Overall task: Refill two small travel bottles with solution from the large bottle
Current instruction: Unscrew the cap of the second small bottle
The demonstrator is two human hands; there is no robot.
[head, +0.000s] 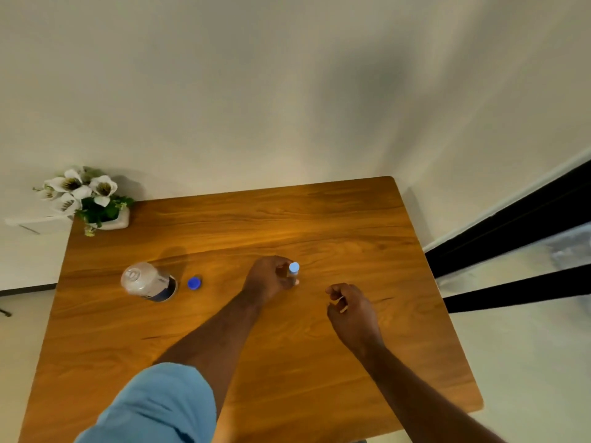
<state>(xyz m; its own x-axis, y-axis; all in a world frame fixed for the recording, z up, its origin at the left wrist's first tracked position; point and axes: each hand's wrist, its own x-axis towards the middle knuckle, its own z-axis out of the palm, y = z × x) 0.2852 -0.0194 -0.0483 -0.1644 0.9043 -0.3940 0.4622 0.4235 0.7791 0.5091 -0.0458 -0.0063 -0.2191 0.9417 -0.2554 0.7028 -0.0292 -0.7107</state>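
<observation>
- Two hands are over the wooden counter (287,362), and only the left hand (270,278) has something in it: a small travel bottle (293,272) with a pale blue cap, gripped between thumb and fingers and standing upright near the middle of the counter.
- I think it is held low and upright like this so that it stays steady — either to open the cap or because it was just set down; which one I cannot tell.
- Right hand (350,310) hovers just beside it, fingers loosely curled and half closed, and it seems to hold nothing. Probably it waits to work on the cap.
- Large bottle (147,282) stands well apart, to the left, upright, with its white top on as far as I can see.
- Between the large bottle and the left hand there is a dark blue cap (194,282), seen from above; it may sit on the second travel bottle, but the body is hidden from this angle.
- Pouring has not begun, I judge — the large bottle is untouched.
- White flowers in a pot (96,206) stand in the far left corner, out of the way.
</observation>
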